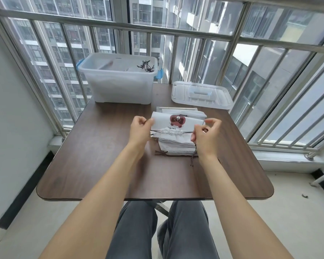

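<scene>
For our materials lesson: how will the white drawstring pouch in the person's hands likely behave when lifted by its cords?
The pouch probably hangs floppy: its mouth bunches where the cords pull. It seems light: the cloth looks thin and flat. Soft cloth, so unlikely to roll or break.

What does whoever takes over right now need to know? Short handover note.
Left hand: pinches the drawstring at the pouch's left side.
Right hand: pinches it at the right side.
White pouch, red bear print, is held over the stack of pouches on the table.
Done: pouch mouth is gathered between the hands.
Left: probably drop it in the open bin at back left, then work through the stack. The lid lies at back right.
</scene>
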`<state>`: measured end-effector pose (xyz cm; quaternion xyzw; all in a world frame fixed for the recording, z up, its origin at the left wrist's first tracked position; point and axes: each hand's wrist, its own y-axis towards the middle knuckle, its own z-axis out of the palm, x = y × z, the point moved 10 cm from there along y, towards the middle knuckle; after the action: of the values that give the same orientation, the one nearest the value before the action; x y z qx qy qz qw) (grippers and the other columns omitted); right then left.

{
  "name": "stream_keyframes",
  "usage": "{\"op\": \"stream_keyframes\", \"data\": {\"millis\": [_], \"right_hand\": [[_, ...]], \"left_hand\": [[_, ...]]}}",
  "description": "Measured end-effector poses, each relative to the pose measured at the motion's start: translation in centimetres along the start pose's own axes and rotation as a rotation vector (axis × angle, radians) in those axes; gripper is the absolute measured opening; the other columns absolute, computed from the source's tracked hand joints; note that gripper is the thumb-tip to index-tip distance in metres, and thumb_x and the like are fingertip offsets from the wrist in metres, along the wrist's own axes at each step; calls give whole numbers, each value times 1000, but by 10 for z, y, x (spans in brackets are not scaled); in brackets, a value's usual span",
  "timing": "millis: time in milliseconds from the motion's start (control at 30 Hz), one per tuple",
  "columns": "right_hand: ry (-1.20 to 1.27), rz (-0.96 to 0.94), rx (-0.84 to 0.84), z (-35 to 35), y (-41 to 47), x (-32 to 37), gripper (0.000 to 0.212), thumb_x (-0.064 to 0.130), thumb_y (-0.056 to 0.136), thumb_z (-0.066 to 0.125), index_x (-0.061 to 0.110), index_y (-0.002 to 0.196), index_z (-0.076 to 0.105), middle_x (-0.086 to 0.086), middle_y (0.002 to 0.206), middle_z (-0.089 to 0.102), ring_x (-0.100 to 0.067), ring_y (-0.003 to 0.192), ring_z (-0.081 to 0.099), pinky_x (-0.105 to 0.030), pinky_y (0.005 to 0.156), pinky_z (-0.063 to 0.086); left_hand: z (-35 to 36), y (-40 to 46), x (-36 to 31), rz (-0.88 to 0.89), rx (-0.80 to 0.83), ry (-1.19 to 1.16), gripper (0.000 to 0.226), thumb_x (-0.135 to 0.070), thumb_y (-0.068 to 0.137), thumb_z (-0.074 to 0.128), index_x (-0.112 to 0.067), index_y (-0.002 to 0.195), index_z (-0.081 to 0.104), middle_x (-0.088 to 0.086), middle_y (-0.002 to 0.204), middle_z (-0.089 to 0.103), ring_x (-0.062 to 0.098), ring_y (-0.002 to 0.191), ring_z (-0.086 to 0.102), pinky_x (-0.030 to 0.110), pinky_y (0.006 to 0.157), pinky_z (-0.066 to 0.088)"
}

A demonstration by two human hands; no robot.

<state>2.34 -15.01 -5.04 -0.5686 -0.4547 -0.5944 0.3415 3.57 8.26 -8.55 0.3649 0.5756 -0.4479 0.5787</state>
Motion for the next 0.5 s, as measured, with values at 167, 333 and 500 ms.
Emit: {"op": "stream_keyframes", "data": {"millis": [167,333,500], "right_hand": [[-684,-388,235,27,-3,24,18,13,81,67,4,92,55,-5,83,44,-17,73,43,-17,63,27],[-867,-390,201,24,0,23,31,30,85,65,1,76,60,-6,85,44,-17,72,44,-23,67,32],[-815,-331,144,15,3,21,40,33,87,63,6,58,56,-6,77,44,-19,68,42,-23,60,22]], "left_hand": [[16,-9,-36,413,121,734,29,-23,77,75,-12,79,47,-7,66,46,14,66,43,17,54,31],[24,-2,-43,486,94,954,43,-39,78,72,-14,63,41,-2,69,47,22,72,46,27,63,31],[24,-8,-53,479,23,1032,56,-56,74,69,-7,57,46,5,62,49,23,67,45,32,62,35]]}}
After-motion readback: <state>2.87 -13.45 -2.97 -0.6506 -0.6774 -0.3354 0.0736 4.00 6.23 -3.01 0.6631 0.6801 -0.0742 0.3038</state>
